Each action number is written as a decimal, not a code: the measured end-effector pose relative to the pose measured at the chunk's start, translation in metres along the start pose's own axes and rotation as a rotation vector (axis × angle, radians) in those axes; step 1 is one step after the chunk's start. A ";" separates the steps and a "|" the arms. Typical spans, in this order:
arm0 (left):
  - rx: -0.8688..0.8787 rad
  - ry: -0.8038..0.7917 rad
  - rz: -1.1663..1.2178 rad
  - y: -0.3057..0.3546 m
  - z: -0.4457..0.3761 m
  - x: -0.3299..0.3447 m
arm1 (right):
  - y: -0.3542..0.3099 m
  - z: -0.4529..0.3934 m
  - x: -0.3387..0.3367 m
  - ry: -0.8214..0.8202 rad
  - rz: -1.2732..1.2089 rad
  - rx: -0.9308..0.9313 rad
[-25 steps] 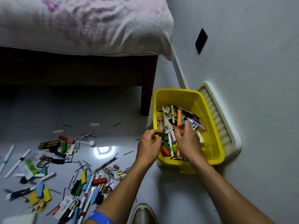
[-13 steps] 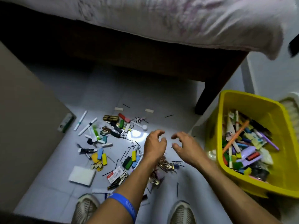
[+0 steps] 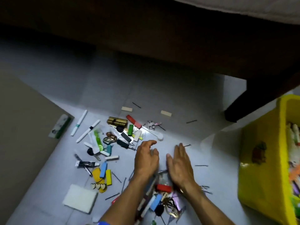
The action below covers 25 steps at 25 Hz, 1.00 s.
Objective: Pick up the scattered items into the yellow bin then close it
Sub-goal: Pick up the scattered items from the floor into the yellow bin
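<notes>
Both hands low centre of frame, above floor clutter. Left hand (image 3: 146, 157): fingers loosely spread, holding nothing. Right hand (image 3: 180, 161): fingers straight, together, holding nothing. Scattered items (image 3: 103, 143) centre-left on floor. Yellow bin (image 3: 259, 168) right edge, uncovered, partly filled.

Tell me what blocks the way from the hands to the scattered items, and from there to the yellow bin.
Nothing visible. Both the left hand and right hand hover open right over the scattered items. The yellow bin stands open on the right, with only bare floor between.
</notes>
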State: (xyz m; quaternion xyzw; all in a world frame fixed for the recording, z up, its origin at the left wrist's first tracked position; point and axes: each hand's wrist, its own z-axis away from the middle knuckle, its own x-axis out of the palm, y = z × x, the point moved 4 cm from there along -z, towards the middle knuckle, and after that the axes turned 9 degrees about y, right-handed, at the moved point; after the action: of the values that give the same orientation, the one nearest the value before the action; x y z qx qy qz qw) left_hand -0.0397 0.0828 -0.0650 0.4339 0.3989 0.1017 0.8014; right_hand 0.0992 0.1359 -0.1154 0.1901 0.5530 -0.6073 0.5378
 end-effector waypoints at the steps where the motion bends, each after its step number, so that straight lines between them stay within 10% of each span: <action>1: 0.035 0.043 -0.024 -0.006 -0.011 -0.016 | -0.022 -0.001 0.007 0.061 -0.024 -0.063; 5: 0.036 0.256 -0.255 -0.051 -0.089 -0.107 | -0.047 -0.085 -0.026 0.241 0.096 -0.206; 10: -0.211 0.204 -0.543 -0.120 -0.171 -0.186 | -0.035 -0.102 -0.010 0.019 0.268 -0.137; 17: 0.123 0.108 -0.529 -0.109 -0.110 -0.100 | -0.123 -0.117 0.014 0.088 0.149 -0.320; 22: 0.128 0.177 -0.413 -0.093 -0.106 -0.094 | -0.142 -0.151 0.027 -0.171 0.320 -0.413; 25: 0.106 0.204 -0.557 -0.084 -0.154 -0.111 | -0.132 -0.149 0.023 0.099 0.341 -0.399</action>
State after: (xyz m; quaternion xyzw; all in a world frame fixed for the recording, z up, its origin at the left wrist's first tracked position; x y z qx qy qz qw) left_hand -0.2404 0.0705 -0.1159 0.3367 0.5858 -0.0997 0.7304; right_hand -0.0770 0.2310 -0.1200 0.2000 0.6475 -0.3768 0.6315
